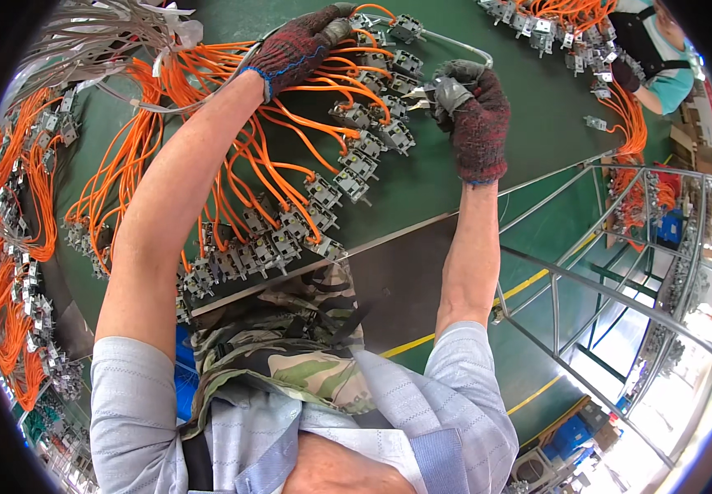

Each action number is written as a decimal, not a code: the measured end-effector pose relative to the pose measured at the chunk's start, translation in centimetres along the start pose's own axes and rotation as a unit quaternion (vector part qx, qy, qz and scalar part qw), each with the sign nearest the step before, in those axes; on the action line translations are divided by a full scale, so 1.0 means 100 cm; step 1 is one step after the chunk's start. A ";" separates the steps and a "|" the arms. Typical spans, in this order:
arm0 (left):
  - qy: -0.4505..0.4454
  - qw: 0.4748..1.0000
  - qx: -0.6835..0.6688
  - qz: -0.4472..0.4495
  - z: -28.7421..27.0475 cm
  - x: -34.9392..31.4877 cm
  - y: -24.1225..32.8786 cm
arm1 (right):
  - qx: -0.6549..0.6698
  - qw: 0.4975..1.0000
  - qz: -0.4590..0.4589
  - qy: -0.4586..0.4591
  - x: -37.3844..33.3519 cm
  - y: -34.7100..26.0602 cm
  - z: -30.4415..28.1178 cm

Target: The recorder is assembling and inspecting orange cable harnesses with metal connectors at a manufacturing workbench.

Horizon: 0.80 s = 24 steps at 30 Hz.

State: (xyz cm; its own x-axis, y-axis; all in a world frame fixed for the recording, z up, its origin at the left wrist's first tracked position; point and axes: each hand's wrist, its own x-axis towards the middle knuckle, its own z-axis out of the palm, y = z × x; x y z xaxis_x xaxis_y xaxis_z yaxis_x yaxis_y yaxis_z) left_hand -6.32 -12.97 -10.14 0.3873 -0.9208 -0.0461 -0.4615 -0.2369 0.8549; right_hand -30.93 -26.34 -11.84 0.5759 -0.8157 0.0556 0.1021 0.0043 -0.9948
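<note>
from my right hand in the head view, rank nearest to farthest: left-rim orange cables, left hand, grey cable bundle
1. Left hand: upper middle
2. Grey cable bundle: upper left
3. Left-rim orange cables: farthest left

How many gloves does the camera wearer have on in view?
2: the left glove over the orange cables, the right glove beside the grey connectors.

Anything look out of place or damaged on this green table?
One connector lies apart from the clustered ones at the table's right end, looking stray. The grey cables at upper left look tangled. I see no obvious damage, though details are small.
</note>
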 end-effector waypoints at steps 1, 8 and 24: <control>-0.001 1.000 -0.019 0.005 0.001 0.001 -0.001 | -0.018 1.000 0.022 -0.002 0.000 0.001 0.001; 0.016 1.000 0.000 0.011 0.002 0.001 0.000 | -0.085 0.996 0.010 -0.022 0.002 0.003 0.006; 0.095 0.949 0.133 0.271 0.015 -0.052 0.011 | -0.014 0.997 -0.056 0.057 -0.044 -0.008 -0.011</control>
State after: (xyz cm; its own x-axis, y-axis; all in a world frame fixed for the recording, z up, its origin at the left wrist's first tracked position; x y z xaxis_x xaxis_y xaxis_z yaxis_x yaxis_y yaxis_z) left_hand -10.00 -8.87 -9.73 0.1613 -0.8627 0.4792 -0.8090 0.1626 0.5649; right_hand -34.38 -23.39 -11.33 0.4666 -0.8702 0.1581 0.1369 -0.1055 -0.9850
